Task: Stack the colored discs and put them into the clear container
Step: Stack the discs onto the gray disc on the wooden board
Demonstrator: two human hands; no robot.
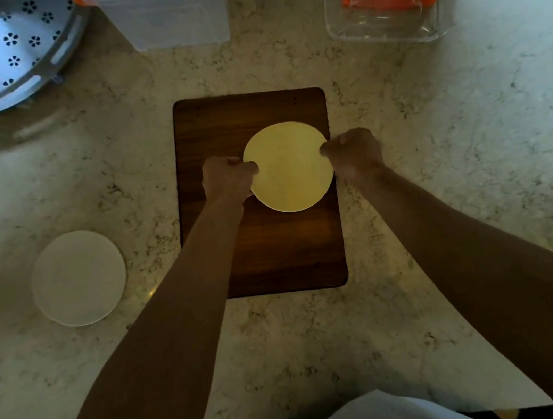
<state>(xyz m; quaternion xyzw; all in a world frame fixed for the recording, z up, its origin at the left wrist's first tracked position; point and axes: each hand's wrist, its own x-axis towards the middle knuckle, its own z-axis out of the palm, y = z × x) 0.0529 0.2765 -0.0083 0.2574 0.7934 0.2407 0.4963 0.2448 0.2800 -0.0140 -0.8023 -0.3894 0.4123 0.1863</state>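
Observation:
A pale yellow disc [288, 167] lies over the upper right part of a dark wooden board [266, 247]. My left hand [228, 179] pinches its left edge and my right hand [353, 152] pinches its right edge, both with fingers closed on the rim. Whether more discs lie under it I cannot tell. A white disc [78, 278] rests flat on the marble counter to the left, apart from both hands. The clear container [172, 11] with orange clips stands at the back centre.
A clear lid [383, 5] with an orange bar lies at the back right. A perforated metal steamer tray [3, 50] sits at the back left. The marble counter [440, 145] ends at its front edge near my body.

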